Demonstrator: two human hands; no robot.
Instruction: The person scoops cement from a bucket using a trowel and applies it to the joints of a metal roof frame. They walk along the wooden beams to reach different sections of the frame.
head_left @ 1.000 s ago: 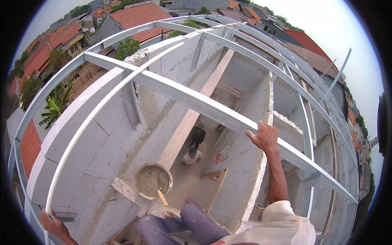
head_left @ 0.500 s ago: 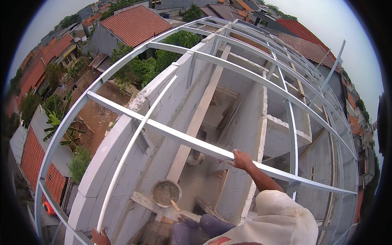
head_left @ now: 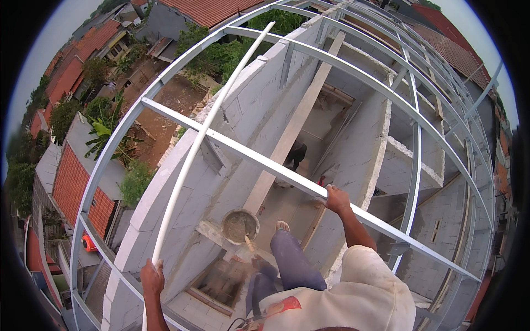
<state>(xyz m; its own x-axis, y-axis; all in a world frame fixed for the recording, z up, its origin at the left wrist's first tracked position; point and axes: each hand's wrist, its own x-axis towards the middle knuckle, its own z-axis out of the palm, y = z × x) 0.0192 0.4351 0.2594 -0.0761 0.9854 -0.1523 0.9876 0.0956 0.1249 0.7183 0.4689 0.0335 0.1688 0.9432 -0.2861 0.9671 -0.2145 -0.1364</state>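
My left hand [head_left: 152,277] is closed around a long white pipe [head_left: 181,187] at the lower left. The pipe slants up and away, lying across the silvery steel beam [head_left: 265,164], and its far end rises above the block wall. My right hand [head_left: 337,198] grips that same beam near the middle, fingers wrapped over its edge. Below me, a round bucket [head_left: 240,226] of grey mortar rests on the masonry, with a wooden-handled tool [head_left: 250,244] beside it. One of my legs [head_left: 295,259] is extended over the gap, its foot bare or lightly covered; I cannot tell which.
More steel beams [head_left: 411,182] form a roof frame around me. Rough-topped block walls [head_left: 381,138] enclose deep rooms below. A long wooden plank [head_left: 301,118] spans beyond the bucket. Another person [head_left: 296,154] is down on the lower floor. An orange-red object [head_left: 88,243] sits outside the left frame.
My left hand has moved up and inward with the pipe, whose far end now reaches farther out. My right hand stays on the beam. One leg has stretched forward, and the view has shifted.
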